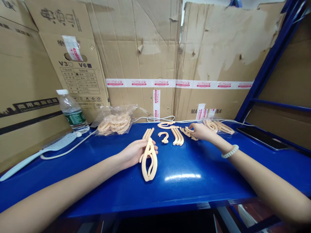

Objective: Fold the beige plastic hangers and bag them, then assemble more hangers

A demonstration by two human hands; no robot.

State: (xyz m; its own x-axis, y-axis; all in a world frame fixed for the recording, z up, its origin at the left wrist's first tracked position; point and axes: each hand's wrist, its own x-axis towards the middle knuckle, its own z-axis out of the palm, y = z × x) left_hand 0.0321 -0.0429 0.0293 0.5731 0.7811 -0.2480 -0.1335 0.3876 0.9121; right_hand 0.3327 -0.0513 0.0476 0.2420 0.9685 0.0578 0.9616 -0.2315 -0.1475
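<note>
My left hand (138,151) is closed around a folded cream plastic folding hanger (145,168), held upright over the blue table with its looped arms downward. Behind that hand, several straight strips (148,132) lie partly covered. A loose hanger hook (164,137) lies to its right, beside several curved arm pieces (178,137). Farther right, my right hand (200,131) reaches down with its fingers pinched at a small pile of hanger pieces (186,132); its fingertips partly hide which piece they grip. Another hanger part (167,125) lies at the back, near the cardboard.
Bagged hanger parts (114,124) lie at the back left, next to a water bottle (74,113) and a pale fly swatter (55,144). More bagged parts (218,126) and a dark phone (263,137) are at right. Cardboard (143,58) walls the blue table (184,194).
</note>
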